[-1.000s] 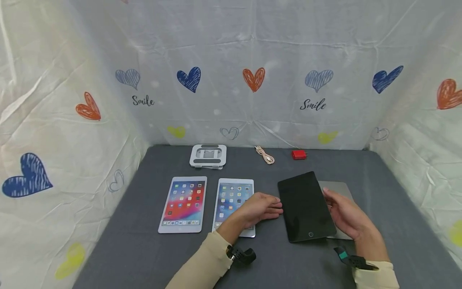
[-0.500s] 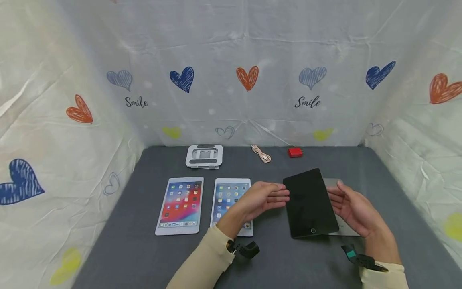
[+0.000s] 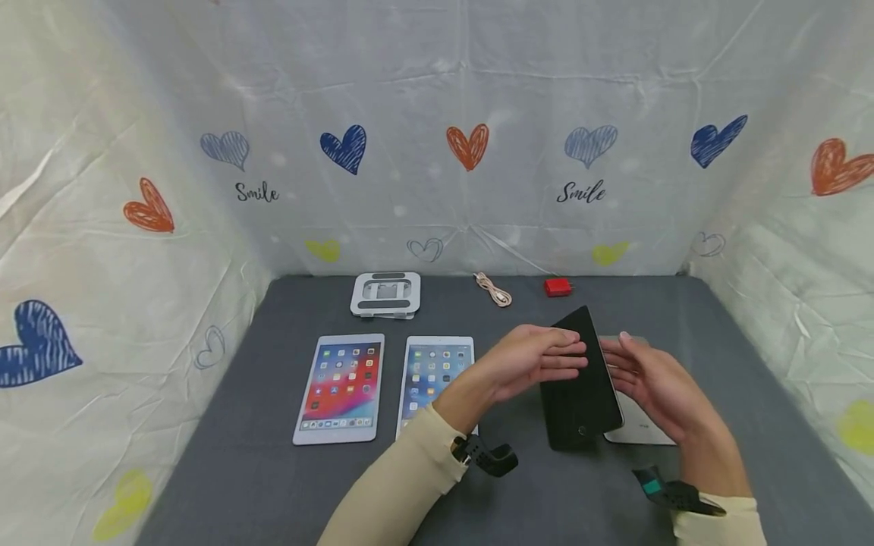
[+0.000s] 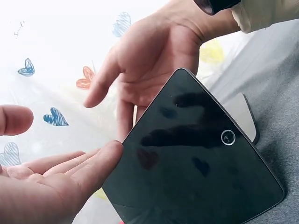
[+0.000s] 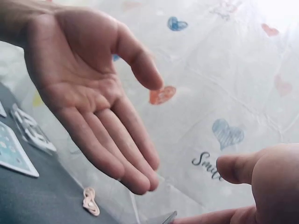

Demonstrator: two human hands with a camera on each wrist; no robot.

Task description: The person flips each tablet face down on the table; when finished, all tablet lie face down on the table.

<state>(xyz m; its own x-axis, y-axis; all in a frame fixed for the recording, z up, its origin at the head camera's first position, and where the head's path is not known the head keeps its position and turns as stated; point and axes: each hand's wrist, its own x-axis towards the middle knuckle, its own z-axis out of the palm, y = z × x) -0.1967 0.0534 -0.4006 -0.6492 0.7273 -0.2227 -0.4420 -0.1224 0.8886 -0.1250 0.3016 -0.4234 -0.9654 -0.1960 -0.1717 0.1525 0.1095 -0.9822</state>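
Note:
A black tablet [image 3: 573, 409] stands tilted on its edge between my two hands, its dark screen turned toward the left. My left hand [image 3: 529, 360] is in front of that screen with straight fingers; in the left wrist view the fingertips come close to the tablet's edge, and I cannot tell if they touch. Behind the tablet, my right hand [image 3: 655, 383] has extended fingers, their tips partly hidden by it. A flat silver slab with rounded corners [image 3: 642, 426] lies under the right hand, partly covered. The left forearm hides part of a white tablet [image 3: 437, 364] showing app icons.
Another white tablet [image 3: 339, 390] with a red and blue screen lies farther left. Along the back of the grey table [image 3: 273, 485] are a folded white stand [image 3: 386, 304], a bundled pinkish cable [image 3: 493, 290] and a red charger plug [image 3: 558, 287]. Heart-printed cloth walls surround the table.
The black tablet has tipped up more steeply. My left hand has moved right, across the front of its screen. The right hand has lost its grip on the tablet's edge, its fingers now straight behind it.

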